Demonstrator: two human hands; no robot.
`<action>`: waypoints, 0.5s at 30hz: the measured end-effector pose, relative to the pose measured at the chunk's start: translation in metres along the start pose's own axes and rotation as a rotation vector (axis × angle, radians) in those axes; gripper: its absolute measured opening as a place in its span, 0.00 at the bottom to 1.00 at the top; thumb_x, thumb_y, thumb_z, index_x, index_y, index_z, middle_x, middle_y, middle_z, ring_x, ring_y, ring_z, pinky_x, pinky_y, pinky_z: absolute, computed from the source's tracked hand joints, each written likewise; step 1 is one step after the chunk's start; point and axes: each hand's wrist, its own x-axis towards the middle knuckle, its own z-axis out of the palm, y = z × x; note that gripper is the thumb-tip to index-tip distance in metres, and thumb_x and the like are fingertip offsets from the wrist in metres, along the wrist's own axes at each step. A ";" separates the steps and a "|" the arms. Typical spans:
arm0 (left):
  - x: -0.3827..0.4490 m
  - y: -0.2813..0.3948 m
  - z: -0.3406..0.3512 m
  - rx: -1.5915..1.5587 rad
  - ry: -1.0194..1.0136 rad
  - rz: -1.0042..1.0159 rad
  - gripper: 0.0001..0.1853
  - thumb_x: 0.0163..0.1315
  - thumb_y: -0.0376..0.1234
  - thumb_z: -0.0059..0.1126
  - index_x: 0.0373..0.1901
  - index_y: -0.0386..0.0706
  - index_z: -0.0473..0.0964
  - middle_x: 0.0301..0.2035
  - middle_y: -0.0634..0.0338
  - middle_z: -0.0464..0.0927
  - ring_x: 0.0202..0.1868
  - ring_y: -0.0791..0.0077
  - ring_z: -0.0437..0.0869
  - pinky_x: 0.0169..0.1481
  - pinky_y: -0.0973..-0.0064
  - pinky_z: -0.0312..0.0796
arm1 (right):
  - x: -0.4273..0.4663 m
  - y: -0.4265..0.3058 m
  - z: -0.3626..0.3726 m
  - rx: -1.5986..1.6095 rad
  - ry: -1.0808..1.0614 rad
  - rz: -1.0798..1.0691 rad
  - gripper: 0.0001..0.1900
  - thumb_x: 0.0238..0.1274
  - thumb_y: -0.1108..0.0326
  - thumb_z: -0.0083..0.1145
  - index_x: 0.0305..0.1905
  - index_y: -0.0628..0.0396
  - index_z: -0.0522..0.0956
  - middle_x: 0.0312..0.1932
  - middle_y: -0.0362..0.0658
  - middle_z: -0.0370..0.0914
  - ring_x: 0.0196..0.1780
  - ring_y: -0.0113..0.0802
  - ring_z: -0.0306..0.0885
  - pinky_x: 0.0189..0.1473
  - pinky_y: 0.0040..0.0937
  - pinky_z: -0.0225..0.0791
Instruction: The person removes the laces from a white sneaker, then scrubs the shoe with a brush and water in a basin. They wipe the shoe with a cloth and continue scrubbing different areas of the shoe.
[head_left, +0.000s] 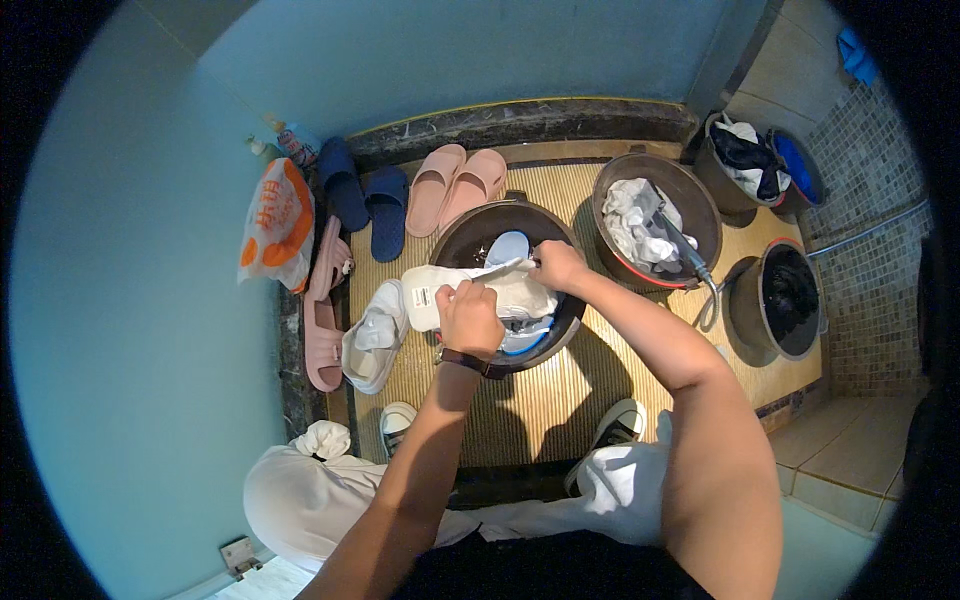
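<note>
Over a dark round basin (564, 354), my two hands hold a whitish shoe (521, 294) with a white insole-like piece (421, 300) at its left end, which bears a small printed label. My left hand (471, 319), with a dark band on the wrist, grips the near edge of it. My right hand (559, 266) is closed on the far right edge, near the shoe's opening. Inside the basin, behind the shoe, lies a pale blue insole (510, 247); a blue-rimmed item (526, 341) shows below it. What my fingers cover is hidden.
A white shoe (375, 337) lies left of the basin. Pink slippers (439, 187), navy slippers (387, 214) and a plastic bag (277, 225) stand beyond. At right are a basin of white cloth with a shower head (686, 251), a bucket of dark cloth (787, 296) and a laundry bucket (731, 180).
</note>
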 end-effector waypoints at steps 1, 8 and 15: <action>-0.002 0.003 -0.008 -0.039 -0.021 -0.041 0.04 0.45 0.27 0.58 0.23 0.41 0.80 0.30 0.56 0.81 0.43 0.61 0.80 0.53 0.57 0.61 | -0.010 -0.008 -0.014 -0.001 -0.038 0.013 0.16 0.49 0.59 0.65 0.42 0.57 0.86 0.42 0.60 0.83 0.49 0.54 0.83 0.54 0.45 0.75; 0.013 0.025 -0.069 0.013 -0.570 -0.038 0.10 0.46 0.28 0.57 0.31 0.43 0.84 0.35 0.53 0.83 0.49 0.60 0.82 0.57 0.47 0.60 | 0.001 0.026 -0.034 0.221 0.241 -0.531 0.14 0.45 0.62 0.65 0.27 0.64 0.77 0.31 0.57 0.78 0.36 0.52 0.78 0.42 0.42 0.73; 0.017 -0.007 -0.083 0.112 -0.600 -0.025 0.12 0.61 0.27 0.52 0.43 0.48 0.81 0.43 0.57 0.84 0.55 0.62 0.82 0.67 0.25 0.46 | -0.002 -0.040 -0.112 0.184 -0.025 -0.513 0.12 0.43 0.64 0.63 0.25 0.63 0.77 0.22 0.54 0.77 0.26 0.43 0.77 0.31 0.39 0.69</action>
